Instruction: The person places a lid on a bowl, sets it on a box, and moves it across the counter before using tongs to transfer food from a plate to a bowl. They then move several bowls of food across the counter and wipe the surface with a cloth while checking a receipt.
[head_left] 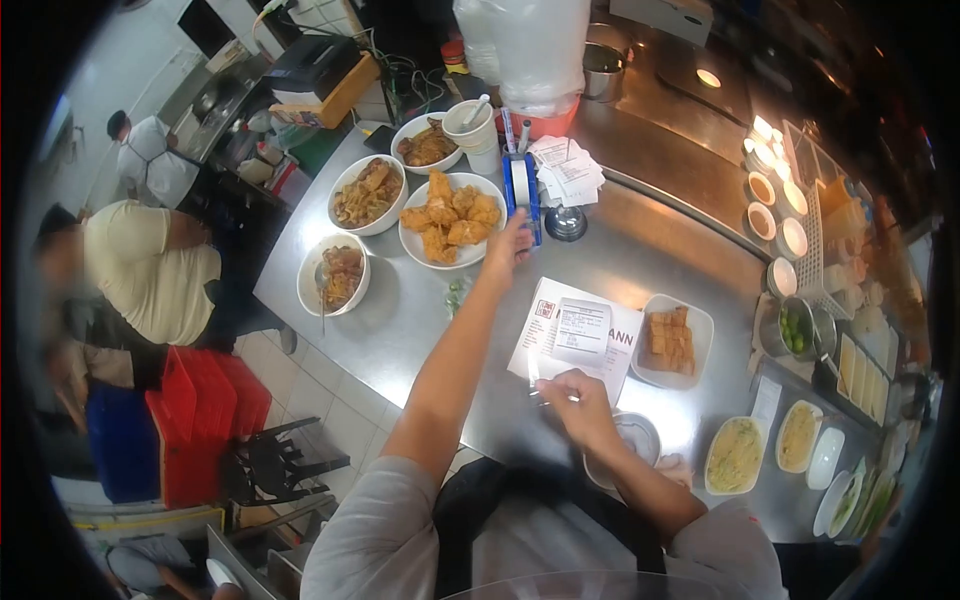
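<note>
My left hand (511, 243) reaches across the steel counter, its fingers closed on the near end of a blue tape dispenser (521, 190). My right hand (580, 404) is pinched at the lower edge of a white printed box or sheet (540, 345). A thin, shiny strip shows at its fingertips, too small to name for certain. On the printed surface lies a paper receipt (582, 332). Just right of it stands a white dish of golden fried slabs (671, 340). A round container (637, 437) is partly hidden beneath my right forearm.
Left of the dispenser stand a plate of fried chicken (452, 222) and several bowls of food (368, 195). A call bell (567, 224) and paper slips (568, 168) are beside it. Noodle dishes (735, 456) are at right. Two people (150, 265) are beyond the counter.
</note>
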